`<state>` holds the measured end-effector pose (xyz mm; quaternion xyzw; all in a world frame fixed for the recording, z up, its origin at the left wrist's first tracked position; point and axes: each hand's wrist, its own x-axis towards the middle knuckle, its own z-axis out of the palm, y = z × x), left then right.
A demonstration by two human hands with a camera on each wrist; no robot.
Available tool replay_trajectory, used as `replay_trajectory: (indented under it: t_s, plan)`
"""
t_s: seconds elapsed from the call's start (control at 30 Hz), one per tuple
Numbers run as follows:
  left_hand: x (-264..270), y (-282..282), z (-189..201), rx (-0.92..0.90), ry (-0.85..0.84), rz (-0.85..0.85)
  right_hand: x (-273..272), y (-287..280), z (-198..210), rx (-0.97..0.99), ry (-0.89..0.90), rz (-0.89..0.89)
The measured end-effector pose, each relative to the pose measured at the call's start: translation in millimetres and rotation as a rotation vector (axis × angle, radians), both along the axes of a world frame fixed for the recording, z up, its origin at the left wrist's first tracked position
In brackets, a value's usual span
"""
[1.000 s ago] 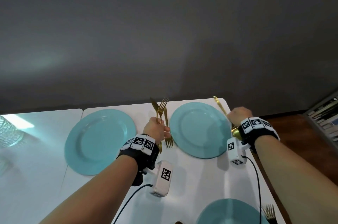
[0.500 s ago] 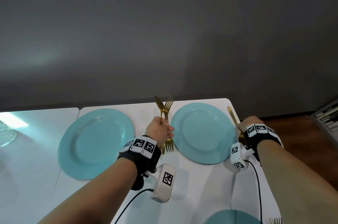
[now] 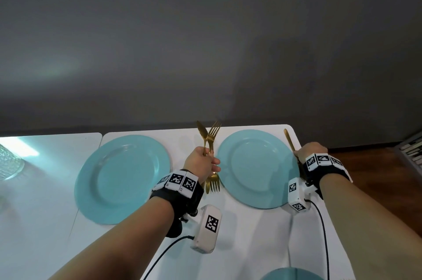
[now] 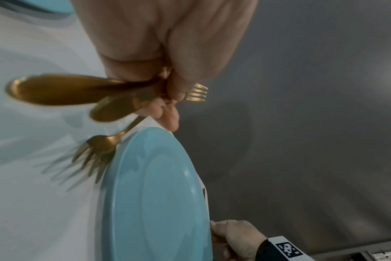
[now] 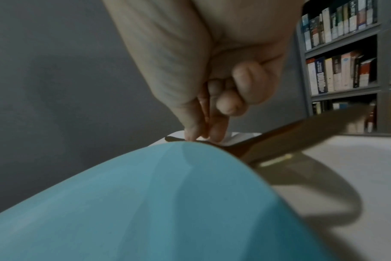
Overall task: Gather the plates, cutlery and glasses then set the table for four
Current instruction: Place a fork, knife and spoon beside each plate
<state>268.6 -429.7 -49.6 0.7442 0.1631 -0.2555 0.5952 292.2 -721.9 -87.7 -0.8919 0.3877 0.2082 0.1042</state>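
**Both hands busy laying gold cutlery at the far right plate**

Head view: left hand (image 3: 204, 164) is closed round a bunch of gold cutlery (image 3: 208, 140), a knife tip and fork tines sticking up, between the left plate (image 3: 122, 179) and the right plate (image 3: 258, 169) on the white table (image 3: 251, 234). A fork (image 3: 214, 182) lies just beside the right plate's left rim, under that hand. Right hand (image 3: 311, 151) pinches a gold knife (image 3: 289, 140) at the plate's right rim. A second ago that knife stood clear above the rim; now it lies lower along it, so I judge it is almost set down. A glass (image 3: 10, 161) stands far left, and a third plate's rim (image 3: 290, 274) shows at the bottom.

Left wrist view: fingers (image 4: 167, 113) wrap several gold handles, and the laid fork's tines (image 4: 94, 155) sit against the plate edge.

Right wrist view: thumb and fingertips (image 5: 217, 130) press down at the plate's rim with the knife blade (image 5: 301, 134) blurred beside it.

Next place, probably: the left plate.
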Motion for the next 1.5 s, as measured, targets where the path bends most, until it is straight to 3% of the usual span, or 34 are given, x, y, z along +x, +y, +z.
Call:
replay_trajectory:
  t_s: [0.23, 0.4, 0.5, 0.57, 0.73, 1.0, 1.33, 1.5]
  plan:
    - [-7.4, 12.0, 15.4, -0.091, 0.049, 0.013, -4.5, 50.9, 54.0, -0.022, -0.304, 0.182]
    - [-17.1, 26.0, 26.6, -0.101, 0.053, -0.019, -25.9, 133.9, 100.9, 0.139, -0.467, 0.632]
    - [-24.9, 42.1, 32.1, -0.066, 0.020, -0.077, -47.2, 190.3, 114.4, 0.158, -0.409, 0.909]
    - [-30.2, 56.1, 36.5, -0.040, 0.000, -0.129, -59.7, 222.7, 115.2, 0.150, -0.369, 1.005]
    - [-44.7, 103.2, 49.0, 0.010, -0.018, -0.211, -84.5, 280.9, 118.2, 0.125, -0.289, 1.040]
    - [-74.8, 182.8, 65.1, 0.159, -0.101, -0.355, -116.3, 364.5, 134.4, 0.101, -0.427, 1.049]
    - [-107.5, 239.2, 65.7, 0.471, -0.258, -0.701, -141.5, 430.2, 153.7, -0.140, -0.034, 1.161]
    - [-113.1, 252.4, 64.1, 0.498, -0.273, -0.812, -154.4, 438.6, 145.9, -0.182, -0.034, 1.172]
